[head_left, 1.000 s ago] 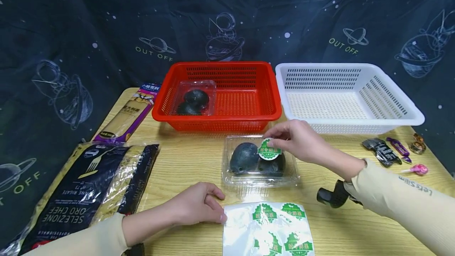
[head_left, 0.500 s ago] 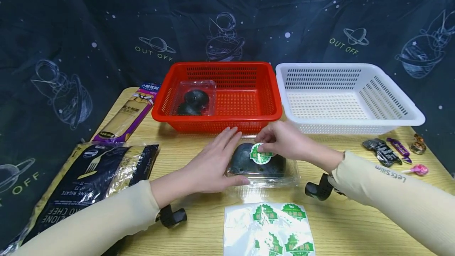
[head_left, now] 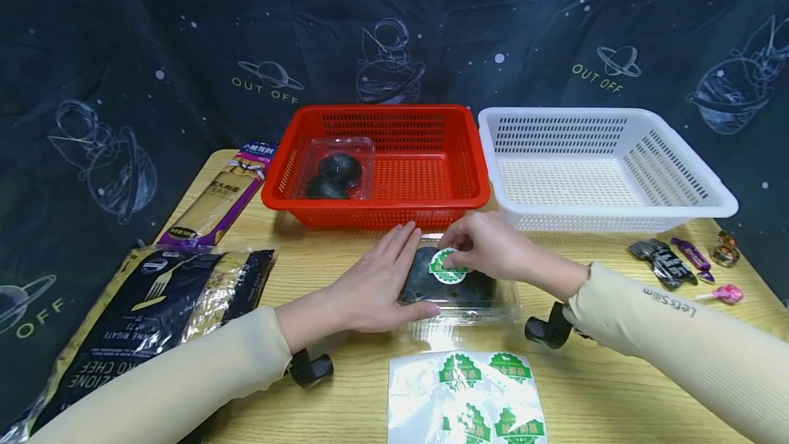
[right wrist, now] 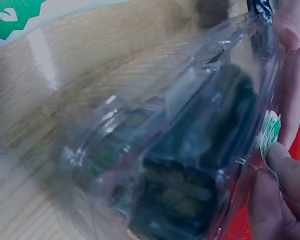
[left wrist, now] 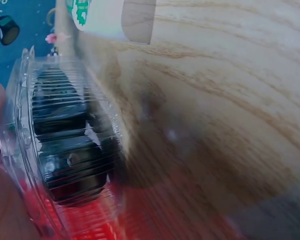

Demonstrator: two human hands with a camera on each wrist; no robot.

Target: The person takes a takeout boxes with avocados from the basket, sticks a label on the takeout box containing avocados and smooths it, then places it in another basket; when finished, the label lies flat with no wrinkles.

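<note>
A clear plastic clamshell box [head_left: 493, 303] holding dark, rounded fruits or vegetables stands on the table in front of the red basket. My left hand [head_left: 379, 286] lies along the box's left side with straight fingers, its thumb across the near edge. Over the lid, my right hand [head_left: 487, 245] pinches a round green and white sticker [head_left: 448, 266] between thumb and fingers. In the right wrist view the sticker [right wrist: 270, 132] stands at the lid, its edge between the fingertips. In front of the box lies a sticker sheet [head_left: 419, 389] bearing several green labels.
A red basket [head_left: 376, 204] at the back holds another clear box [head_left: 365, 149] of dark items. Beside it stands a white basket [head_left: 616, 211]. Pasta packs [head_left: 216, 201] and a large pasta bag [head_left: 154, 321] lie at left. Wrapped candies [head_left: 662, 262] and a lollipop [head_left: 729, 294] lie at right.
My left hand has moved from beside the sticker sheet up onto the left side of the clamshell box. My right hand, with the sticker, has shifted slightly left over the lid.
</note>
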